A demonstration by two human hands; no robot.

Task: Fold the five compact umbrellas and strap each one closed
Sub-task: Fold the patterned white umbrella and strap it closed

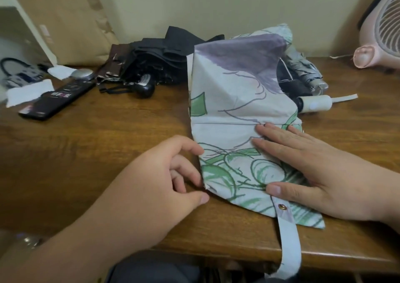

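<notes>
A pale umbrella (233, 109) printed with green and purple drawings lies on the wooden table (108, 144), its canopy partly flattened. Its closing strap (289, 239) with a metal snap hangs over the table's front edge. My right hand (320, 174) presses flat on the canopy's near right part. My left hand (171, 174) touches the canopy's left edge with curled fingertips. A black umbrella (155, 66) and a brown one (114, 63) lie loose behind on the left. A grey umbrella (307, 75) and a white handle (313, 105) lie behind on the right.
A black remote (58, 101), white paper scraps (28, 92) and a silver object (82, 74) sit at the left. A brown paper bag (65, 23) leans on the wall. A pink fan (383, 29) stands at the back right.
</notes>
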